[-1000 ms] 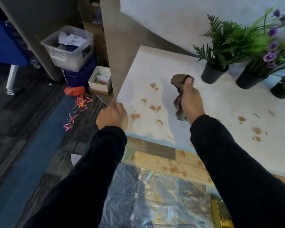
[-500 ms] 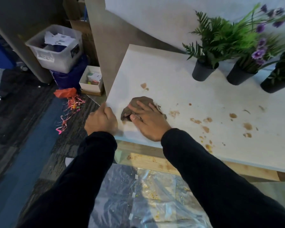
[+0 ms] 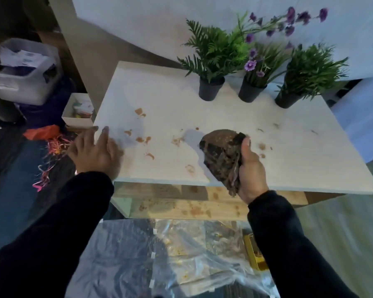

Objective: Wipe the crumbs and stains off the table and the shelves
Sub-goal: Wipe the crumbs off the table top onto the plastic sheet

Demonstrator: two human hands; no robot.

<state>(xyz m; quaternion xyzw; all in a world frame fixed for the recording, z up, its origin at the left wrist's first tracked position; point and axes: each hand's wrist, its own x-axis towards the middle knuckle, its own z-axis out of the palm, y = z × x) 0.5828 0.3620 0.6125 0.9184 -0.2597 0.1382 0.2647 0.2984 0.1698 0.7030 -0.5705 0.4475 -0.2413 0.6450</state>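
The cloth (image 3: 221, 157) was a dark, crumpled rag, soiled with brown smears, and it looked soft, limp and light, the sort of thing that folds to whatever grips it; by the wet sheen beside it on the surface (image 3: 289, 164), it was probably damp and would drag rather than slide. It was bunched in the right hand (image 3: 251, 168), fingers and thumb curled round its right side, near the front edge of the surface and a little right of the middle, its lower tail hanging past that edge. A broad handful seemed the sensible hold, since a pinch would let the loose folds flop. Brown stains (image 3: 143, 139) lay scattered toward the left front corner, with a few more to the right of the cloth. The left hand (image 3: 95, 151) rested on the left edge, fingers straight and spread, holding nothing. Three potted plants (image 3: 211, 59) stood along the back edge. Below the front edge a wooden shelf (image 3: 181, 203) showed brown marks too.
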